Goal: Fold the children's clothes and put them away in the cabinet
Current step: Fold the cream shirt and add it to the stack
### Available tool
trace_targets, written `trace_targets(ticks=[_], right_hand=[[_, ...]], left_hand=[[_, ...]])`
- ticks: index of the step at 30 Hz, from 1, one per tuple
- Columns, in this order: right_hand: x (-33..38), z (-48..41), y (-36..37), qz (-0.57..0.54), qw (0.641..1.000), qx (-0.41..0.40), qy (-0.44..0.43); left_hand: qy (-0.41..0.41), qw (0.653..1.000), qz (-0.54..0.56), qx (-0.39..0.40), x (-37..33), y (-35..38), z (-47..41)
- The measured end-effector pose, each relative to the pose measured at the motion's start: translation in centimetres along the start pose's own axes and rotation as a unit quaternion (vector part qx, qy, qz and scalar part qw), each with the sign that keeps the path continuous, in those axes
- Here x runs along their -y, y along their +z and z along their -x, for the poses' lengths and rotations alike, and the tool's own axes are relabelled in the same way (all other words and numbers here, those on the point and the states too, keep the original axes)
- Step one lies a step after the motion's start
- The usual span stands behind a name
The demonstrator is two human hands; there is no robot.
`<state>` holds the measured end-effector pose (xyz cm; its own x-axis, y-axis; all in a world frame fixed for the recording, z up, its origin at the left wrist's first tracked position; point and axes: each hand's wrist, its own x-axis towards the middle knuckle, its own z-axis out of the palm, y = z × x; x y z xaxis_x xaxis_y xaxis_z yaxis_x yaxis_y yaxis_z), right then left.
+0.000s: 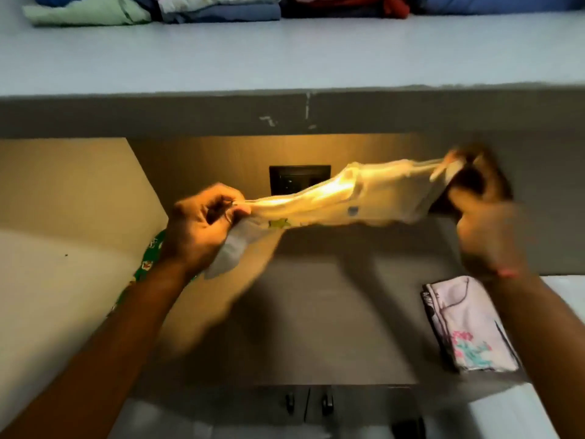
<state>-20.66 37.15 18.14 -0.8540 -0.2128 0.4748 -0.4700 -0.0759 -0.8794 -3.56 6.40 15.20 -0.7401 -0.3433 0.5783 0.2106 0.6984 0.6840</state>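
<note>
The cream garment (pixel 364 198) hangs stretched in the air above the worktop (pixel 316 312); the left hand (pixel 202 223) pinches one end and the blurred right hand (pixel 484 223) grips the other. This looks like the start of folding it. The next move probably calls for laying it flat beside the folded pink garment (pixel 468 324).

The cream garment (pixel 373 198) carries a small green star print and a blue-grey mark, and its hanging part is pale grey. The folded cloth (pixel 471 324) is light pink with a pink and turquoise flower pattern and dark edging, while the green cloth (pixel 147 266) has small red and white figures. On the pale blue shelf (pixel 285 58) the stacked clothes (pixel 221 11) are mint green, blue and dark red
</note>
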Motion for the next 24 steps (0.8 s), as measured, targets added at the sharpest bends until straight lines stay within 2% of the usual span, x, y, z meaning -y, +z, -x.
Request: trace_targets(ticks=[3,5,7,9,10,13,14,15,16,18,19,20,24], right_hand=[[-4.1,6.9,1.0,0.075,0.985,0.155,0.022],[-6.8,11.8,2.7,0.156,0.957,0.24,0.046],[-8.7,15.9,4.2,0.252,0.897,0.356,0.076],[-9.5,17.7,5.3,0.319,0.834,0.445,0.069],[-9.8,17.5,5.8,0.335,0.821,0.457,0.062],[-11.7,13.3,7.1,0.347,0.857,0.378,0.048],[-13.0,11.3,7.4,0.361,0.859,0.359,0.051],[-14.4,9.3,7.5,0.394,0.843,0.363,0.051],[-16.0,7.7,7.4,0.443,0.807,0.387,0.047],[-18.9,6.1,6.2,0.519,0.725,0.449,0.055],[-20.0,6.2,5.4,0.534,0.703,0.464,0.065],[-20.8,6.6,4.4,0.539,0.699,0.465,0.072],[-21.1,11.1,1.3,0.558,0.718,0.406,0.087]], left_hand=[[-0.066,0.99,-0.089,0.081,4.6,0.8,2.8],[-0.121,0.953,-0.216,0.176,8.0,1.7,4.2],[-0.182,0.891,-0.331,0.252,10.3,2.5,5.5],[-0.217,0.851,-0.392,0.275,11.5,2.7,6.6],[-0.22,0.845,-0.409,0.265,11.9,2.8,7.1],[-0.232,0.872,-0.384,0.197,10.8,4.4,9.0],[-0.244,0.88,-0.358,0.193,9.9,5.7,10.1],[-0.261,0.881,-0.335,0.209,9.1,7.2,11.2],[-0.282,0.87,-0.322,0.245,8.5,8.8,12.4],[-0.305,0.832,-0.332,0.324,8.6,11.2,14.3],[-0.297,0.819,-0.346,0.349,9.3,11.6,14.7],[-0.277,0.815,-0.358,0.362,10.3,11.7,14.8],[-0.143,0.834,-0.353,0.4,13.9,10.6,12.7]])
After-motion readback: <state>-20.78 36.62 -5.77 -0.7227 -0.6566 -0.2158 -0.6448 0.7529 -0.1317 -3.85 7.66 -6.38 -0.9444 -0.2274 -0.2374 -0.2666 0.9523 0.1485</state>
